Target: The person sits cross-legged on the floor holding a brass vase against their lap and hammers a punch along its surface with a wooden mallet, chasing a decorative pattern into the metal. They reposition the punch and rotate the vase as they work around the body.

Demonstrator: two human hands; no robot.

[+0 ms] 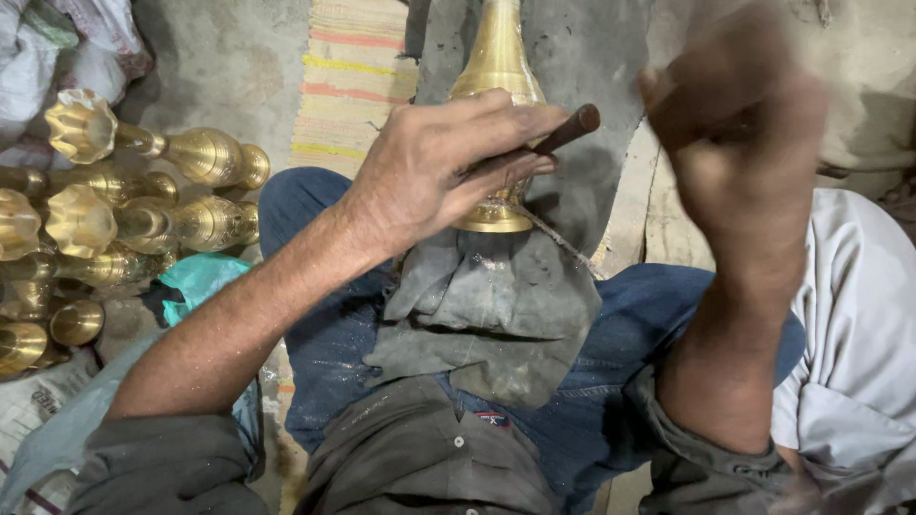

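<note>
A bare grey concrete floor point(219, 57) lies beyond the seated person's knees. The left hand point(448, 167) grips a brown-handled tool point(563, 132) against a flared golden brass vase point(496, 67) resting on grey cloth point(496, 305). Right of the vase, the right hand point(735, 133) is raised and blurred; its grip cannot be told. Left of the vase lie finished-looking brass vases point(114, 210); this one seems unfinished.

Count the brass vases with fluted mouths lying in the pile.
3 with fluted mouths show clearly: the top vase, the middle vase, and a cut-off vase at the left edge. Plainer brass pieces lie below; more may be hidden.
</note>
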